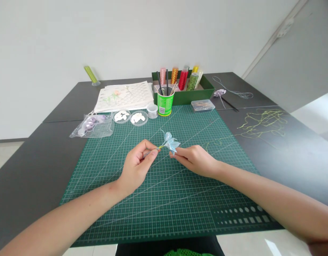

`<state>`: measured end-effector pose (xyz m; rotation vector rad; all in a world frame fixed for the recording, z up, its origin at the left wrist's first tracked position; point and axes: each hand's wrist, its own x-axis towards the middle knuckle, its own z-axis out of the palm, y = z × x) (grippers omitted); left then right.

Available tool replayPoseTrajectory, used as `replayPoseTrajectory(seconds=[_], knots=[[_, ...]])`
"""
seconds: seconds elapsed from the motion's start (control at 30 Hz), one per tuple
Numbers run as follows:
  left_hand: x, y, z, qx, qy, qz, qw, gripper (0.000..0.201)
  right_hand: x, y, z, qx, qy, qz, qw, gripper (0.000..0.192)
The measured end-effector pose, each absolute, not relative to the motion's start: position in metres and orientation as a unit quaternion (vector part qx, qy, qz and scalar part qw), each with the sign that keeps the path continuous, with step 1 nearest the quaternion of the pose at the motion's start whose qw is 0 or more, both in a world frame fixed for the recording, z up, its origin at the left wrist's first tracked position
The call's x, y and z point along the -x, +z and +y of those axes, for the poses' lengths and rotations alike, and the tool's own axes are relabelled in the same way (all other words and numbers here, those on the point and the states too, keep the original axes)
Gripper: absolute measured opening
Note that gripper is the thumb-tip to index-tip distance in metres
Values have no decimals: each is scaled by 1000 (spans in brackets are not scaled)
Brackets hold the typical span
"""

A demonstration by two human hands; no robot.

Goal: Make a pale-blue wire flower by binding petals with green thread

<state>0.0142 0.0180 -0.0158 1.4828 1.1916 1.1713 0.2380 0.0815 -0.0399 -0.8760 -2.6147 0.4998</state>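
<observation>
Head view: a person works a pale blue flower (171, 143) above the middle of a green mat (164, 199) on a dark table (33, 170). At far left, a bag (91, 126) lies across the mat's left edge, with papers (123, 96) behind it and two dishes (130, 116) just inside the mat's far edge. The left hand (137, 163) pinches the flower's thin stem (153, 150) between thumb and fingertips, fingers closed on it. The flower is held just off the mat, between both hands. The right hand (194, 158) grips the petals from the right, fingertips closed on them. Behind, a green cup (165, 101) of tools stands at the mat's far edge, touching a green box (184, 93) of thread spools, with a small clear case (202, 105) beside it. To the right, off the mat, loose yellow thread (262, 122) sprawls over the table. Bare mat lies open before and on either side of the hands, down to the near edge
</observation>
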Motion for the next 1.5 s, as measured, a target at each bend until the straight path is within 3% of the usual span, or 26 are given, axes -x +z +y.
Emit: replayPoseTrajectory(seconds=[0.7,1.5], knots=[[-8,-19,34,-582,467,531,401,24,-237,-27,62,175,57,-961,207,30],[-13,-35,35,-630,292,559,452,22,-244,0,62,104,-78,-940,315,13]])
